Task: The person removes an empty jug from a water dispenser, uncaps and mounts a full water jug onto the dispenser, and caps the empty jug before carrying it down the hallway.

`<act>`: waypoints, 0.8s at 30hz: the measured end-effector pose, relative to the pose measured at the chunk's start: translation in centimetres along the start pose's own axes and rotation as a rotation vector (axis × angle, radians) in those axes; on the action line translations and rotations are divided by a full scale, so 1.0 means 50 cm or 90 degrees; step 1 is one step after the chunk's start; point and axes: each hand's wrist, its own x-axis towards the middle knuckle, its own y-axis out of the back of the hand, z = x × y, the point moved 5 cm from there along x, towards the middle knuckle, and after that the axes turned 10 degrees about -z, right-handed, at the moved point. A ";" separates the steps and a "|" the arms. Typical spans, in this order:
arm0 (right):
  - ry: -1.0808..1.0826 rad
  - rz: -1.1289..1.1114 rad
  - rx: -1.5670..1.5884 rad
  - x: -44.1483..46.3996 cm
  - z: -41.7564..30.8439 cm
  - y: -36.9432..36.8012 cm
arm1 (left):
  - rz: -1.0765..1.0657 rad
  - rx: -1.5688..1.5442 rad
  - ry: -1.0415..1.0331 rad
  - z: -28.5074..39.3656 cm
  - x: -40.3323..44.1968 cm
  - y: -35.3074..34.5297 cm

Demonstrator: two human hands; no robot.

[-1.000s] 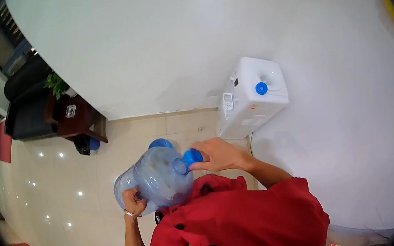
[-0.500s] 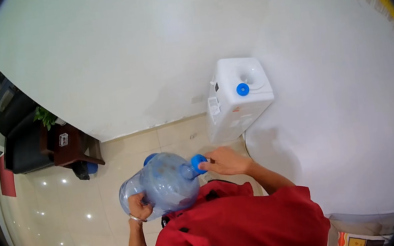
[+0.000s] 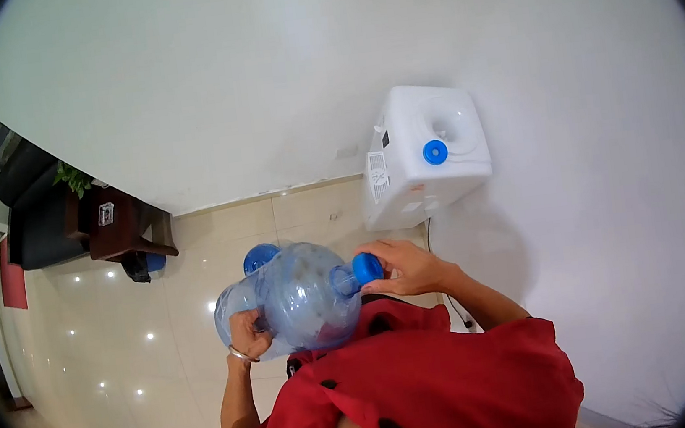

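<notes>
A large clear-blue water bottle [image 3: 306,298] lies tilted in front of my red shirt, its neck toward the right. My left hand [image 3: 249,334] is closed on the bottle's side, fingers curled in at what looks like its grip; the fingertips are partly hidden. At the neck, the fingers and thumb of my right hand [image 3: 403,266] close around a blue cap [image 3: 367,268]. The cap is at the mouth of the bottle; I cannot tell whether it is fully seated or slightly off.
A white water dispenser [image 3: 431,174] stands against the wall, with a blue cap [image 3: 435,152] on its top beside a round hollow. Behind the bottle a blue round object [image 3: 260,258] shows on the tiled floor [image 3: 196,340]. A dark wooden table [image 3: 128,226] and black sofa [image 3: 44,223] stand left.
The bottle and both hands have shifted slightly right and up in view. My right hand has turned a little around the cap. The camera view has shifted too.
</notes>
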 end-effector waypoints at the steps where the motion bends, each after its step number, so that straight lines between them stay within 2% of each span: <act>1: -0.066 -0.029 -0.021 0.005 0.016 -0.003 | -0.010 0.023 0.021 0.004 -0.001 0.002; 2: -0.131 -0.055 -0.042 0.008 0.034 -0.006 | -0.008 0.026 0.024 0.017 0.003 0.007; 3: -0.129 -0.056 -0.041 0.011 0.055 -0.011 | 0.018 0.070 0.011 0.048 0.008 0.020; 5: -0.222 -0.029 0.137 0.009 0.121 -0.017 | 0.043 0.117 0.007 0.085 0.019 0.033; 6: -0.219 -0.032 0.140 0.008 0.115 -0.007 | 0.053 0.166 0.009 0.095 0.024 0.036; 8: -0.292 -0.047 0.309 0.004 0.116 0.011 | 0.059 0.223 0.016 0.121 0.042 0.039; 9: -0.288 -0.046 0.316 0.004 0.137 0.020 | 0.055 0.257 0.012 0.143 0.053 0.039; 11: -0.164 0.049 0.298 0.006 0.176 0.066 | 0.052 0.297 0.003 0.189 0.083 0.057; 13: -0.190 0.343 -0.059 -0.004 0.188 0.182 | 0.008 0.304 0.082 0.224 0.137 0.079; 15: -0.207 0.537 -0.439 -0.035 0.208 0.283 | -0.027 0.282 0.091 0.259 0.193 0.110; 16: -0.205 0.549 -0.438 -0.053 0.224 0.300 | -0.064 0.254 0.097 0.277 0.220 0.127; 18: -0.304 0.443 -0.556 -0.070 0.269 0.323 | -0.084 0.245 0.050 0.332 0.271 0.159; 19: -0.290 0.407 -0.531 -0.078 0.299 0.323 | -0.107 0.227 0.016 0.360 0.294 0.168; 23: -0.229 0.434 -0.474 -0.096 0.331 0.322 | -0.116 0.356 -0.059 0.459 0.415 0.208; 24: -0.204 0.486 -0.407 -0.106 0.317 0.318 | -0.115 0.377 -0.112 0.500 0.448 0.202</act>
